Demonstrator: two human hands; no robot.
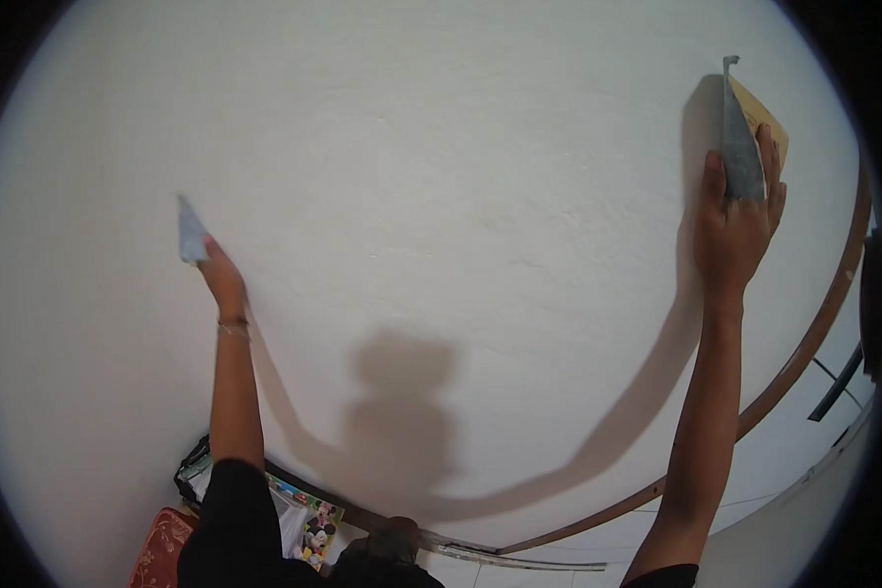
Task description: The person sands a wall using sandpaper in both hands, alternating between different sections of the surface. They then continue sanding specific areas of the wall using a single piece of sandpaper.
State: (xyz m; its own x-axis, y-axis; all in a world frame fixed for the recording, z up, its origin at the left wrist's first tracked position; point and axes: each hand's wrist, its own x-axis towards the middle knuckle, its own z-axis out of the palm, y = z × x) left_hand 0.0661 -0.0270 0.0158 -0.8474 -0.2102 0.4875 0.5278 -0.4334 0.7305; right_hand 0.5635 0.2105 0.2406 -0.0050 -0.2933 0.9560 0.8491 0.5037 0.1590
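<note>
My right hand [737,230] is raised at the upper right, its fingers closed round a curled sheet of sandpaper [742,147]. The sheet has a dark grey face, a tan back and a small bent tip on top. It is held up close to the white wall [461,186]. At the left, my left hand [222,279] pinches a pale blue-grey folded cloth [191,232], which narrows to a point at its upper end. A thin bracelet circles that wrist. The palm side of my right hand is hidden.
Shadows of my head and arms fall on the wall. A brown wooden strip [804,353] curves along the wall's lower right edge. Down at the left are a cartoon-printed item [318,529] and a red patterned fabric [162,549]. A dark rounded object [394,539] stands at the bottom middle.
</note>
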